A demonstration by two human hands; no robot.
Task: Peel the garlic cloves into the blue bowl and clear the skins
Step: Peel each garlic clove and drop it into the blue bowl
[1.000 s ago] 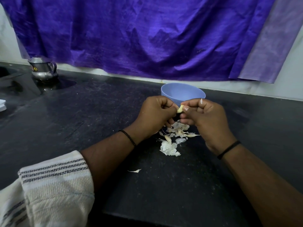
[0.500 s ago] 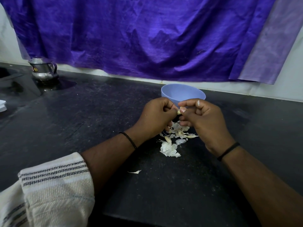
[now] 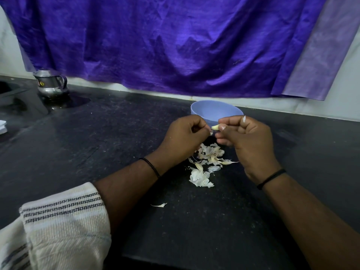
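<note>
A pale garlic clove [image 3: 215,127] is pinched between the thumb and fingers of my right hand [image 3: 247,141], just in front of the blue bowl [image 3: 214,110]. My left hand [image 3: 183,139] is closed a finger's width to the left of the clove, with a small scrap of skin [image 3: 211,133] at its fingertips. Below both hands a heap of white garlic skins [image 3: 206,162] lies on the black counter [image 3: 116,137]. One loose skin [image 3: 159,205] lies nearer to me. The bowl's inside is mostly hidden by my hands.
A steel jug [image 3: 51,84] stands at the far left by a dark sink edge [image 3: 7,90]. A purple cloth [image 3: 165,45] hangs on the wall behind the bowl. A striped white towel [image 3: 58,227] covers my left arm near the counter's front edge.
My hands have drawn slightly apart. The clove now shows more between them, held by the right hand, while the left has pulled away with a bit of skin.
</note>
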